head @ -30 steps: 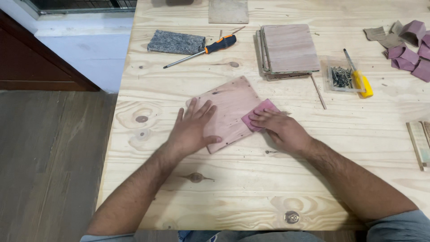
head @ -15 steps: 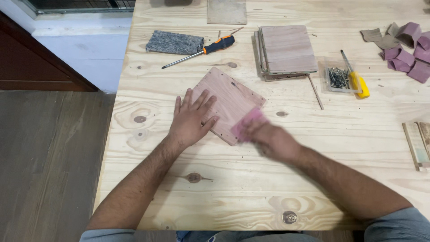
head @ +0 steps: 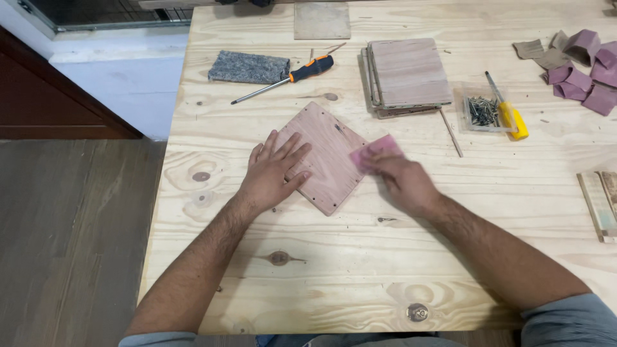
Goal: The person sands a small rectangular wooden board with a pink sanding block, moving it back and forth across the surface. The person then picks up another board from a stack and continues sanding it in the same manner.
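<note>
A small square wooden board (head: pixel 324 156) was laid flat on the pale wooden table (head: pixel 360 270), turned so that its corners pointed up and down like a diamond. It was pressed down by the left hand (head: pixel 273 170), which was spread flat and open on the board's left part, with nothing gripped in it. A piece of pink sandpaper (head: pixel 375 150) was pinched under the fingers of the right hand (head: pixel 402 180) and was pushed against the board's right edge. The right hand was blurred, so it was judged to be in the middle of a rub. Half a second before, the sandpaper had been seen lower down, near the board's bottom right edge; now it was moved higher and further right along that side. The board was also turned a little under the left hand compared with a second earlier. From this it was judged that the edge was being smoothed with strokes back and forth, and that the rubbing was not yet done. Above the board, a screwdriver with an orange and black handle (head: pixel 286 78) was laid beside a grey felt pad (head: pixel 249 67). A stack of like boards (head: pixel 406 76) was set near a clear tub of screws (head: pixel 485 112) and a yellow tool (head: pixel 512 115). More folded sandpaper pieces (head: pixel 581 71) were piled at the far right.
</note>
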